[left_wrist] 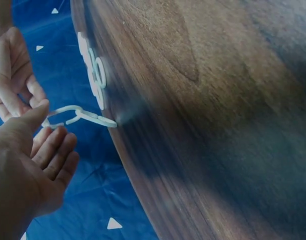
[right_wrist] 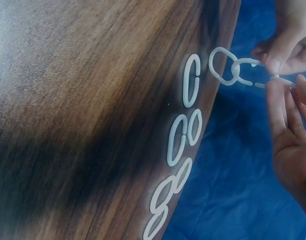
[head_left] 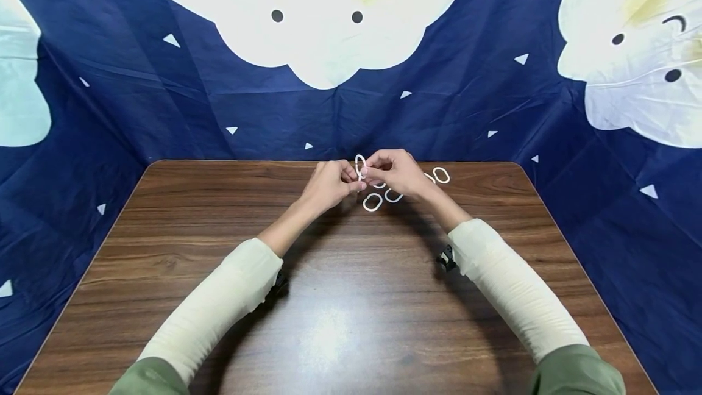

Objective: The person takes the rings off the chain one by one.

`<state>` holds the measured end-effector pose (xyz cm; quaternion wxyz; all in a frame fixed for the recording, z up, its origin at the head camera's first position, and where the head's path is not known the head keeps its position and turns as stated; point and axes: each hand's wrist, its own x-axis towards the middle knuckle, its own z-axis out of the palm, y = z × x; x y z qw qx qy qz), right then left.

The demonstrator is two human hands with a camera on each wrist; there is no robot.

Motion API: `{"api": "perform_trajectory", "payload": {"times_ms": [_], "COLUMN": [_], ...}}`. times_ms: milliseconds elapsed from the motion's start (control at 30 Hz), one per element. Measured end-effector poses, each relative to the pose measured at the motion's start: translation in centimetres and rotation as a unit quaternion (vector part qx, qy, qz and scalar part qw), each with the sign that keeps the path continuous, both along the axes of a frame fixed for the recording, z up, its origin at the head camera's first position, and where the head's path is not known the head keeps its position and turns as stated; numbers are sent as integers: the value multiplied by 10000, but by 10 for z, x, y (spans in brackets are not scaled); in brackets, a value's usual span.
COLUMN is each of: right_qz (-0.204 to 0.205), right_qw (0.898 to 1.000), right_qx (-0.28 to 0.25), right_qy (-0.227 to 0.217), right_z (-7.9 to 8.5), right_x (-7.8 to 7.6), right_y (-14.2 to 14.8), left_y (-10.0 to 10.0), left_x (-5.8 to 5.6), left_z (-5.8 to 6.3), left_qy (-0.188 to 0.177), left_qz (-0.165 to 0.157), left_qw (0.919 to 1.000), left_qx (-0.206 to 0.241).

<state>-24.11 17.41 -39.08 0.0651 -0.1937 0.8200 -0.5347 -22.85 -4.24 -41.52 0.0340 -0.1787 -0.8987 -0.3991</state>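
Near the table's far edge, my left hand (head_left: 328, 184) and right hand (head_left: 399, 170) meet, fingertips close together. Thumb and fingers of the left hand pinch a white oval chain link (right_wrist: 243, 63) that has a gap in its side. Looped through it is a second white link (right_wrist: 216, 56), which hangs down toward the tabletop. My right hand pinches another white link (right_wrist: 260, 85), mostly hidden by the fingers, its end beside the gap of the left hand's link.
Several loose white links (head_left: 372, 202) lie beside and beneath the right hand, one link (head_left: 441, 175) farthest right. The wooden table (head_left: 351, 273) ends just beyond the hands, against a dark blue cloth (head_left: 340, 120) with cloud prints.
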Motion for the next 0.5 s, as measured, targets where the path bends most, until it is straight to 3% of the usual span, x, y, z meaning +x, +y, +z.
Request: {"api": "perform_trajectory", "payload": {"times_ms": [500], "right_qz": [-19], "right_qw": [9999], "right_qx": [-44], "right_qy": [-126], "right_z": [5], "right_x": [0], "right_y": [-1], "left_y": [0], "left_x": [-2], "left_z": [1], "left_qy": [192], "left_qz": [51], "left_qw": [9996], "left_qx": [-181]}}
